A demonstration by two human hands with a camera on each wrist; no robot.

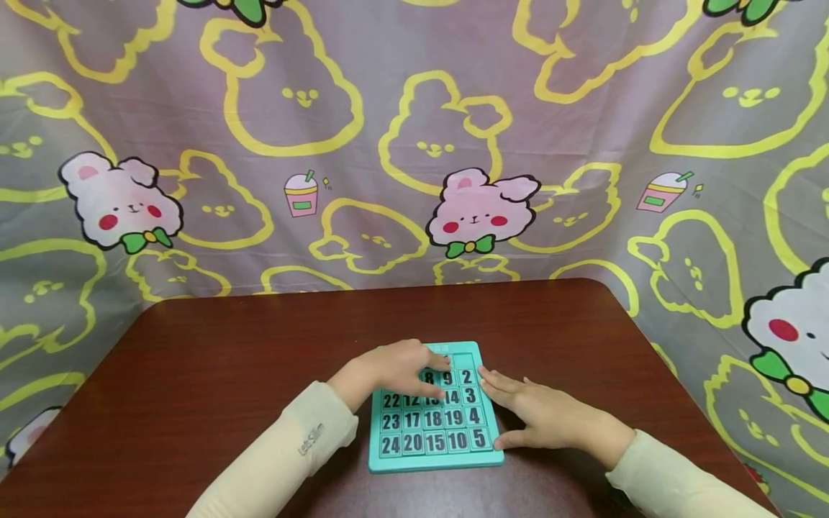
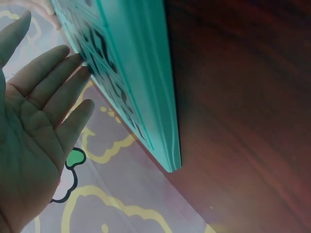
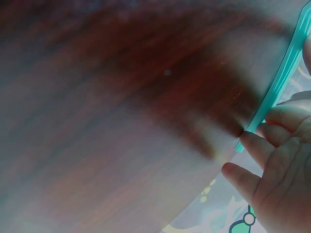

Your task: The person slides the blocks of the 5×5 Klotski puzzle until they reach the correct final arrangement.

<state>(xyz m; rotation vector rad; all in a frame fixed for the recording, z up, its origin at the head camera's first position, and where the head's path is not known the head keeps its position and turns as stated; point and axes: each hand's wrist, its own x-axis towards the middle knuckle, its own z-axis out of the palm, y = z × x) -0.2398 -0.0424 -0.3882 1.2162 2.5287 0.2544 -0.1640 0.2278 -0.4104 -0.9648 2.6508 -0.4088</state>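
Note:
A turquoise number slide puzzle (image 1: 437, 466) lies flat on the table, with black numbers on its square tiles. At its top right corner, a slot without a tile shows. My left hand (image 1: 395, 373) reaches over the upper left part, hiding some tiles; its fingers extend across the top rows, and in the left wrist view they look straight or slightly bent. My right hand (image 1: 550, 414) lies at the puzzle's right edge, fingertips near the upper side and thumb by the lower right corner. In the right wrist view, its fingers (image 3: 256, 148) touch the turquoise frame (image 3: 277, 92).
The dark red-brown wooden table (image 1: 246, 360) extends around the puzzle. Behind it and at the sides hangs a grey curtain (image 1: 376, 173) printed with yellow outlines and white bunny heads.

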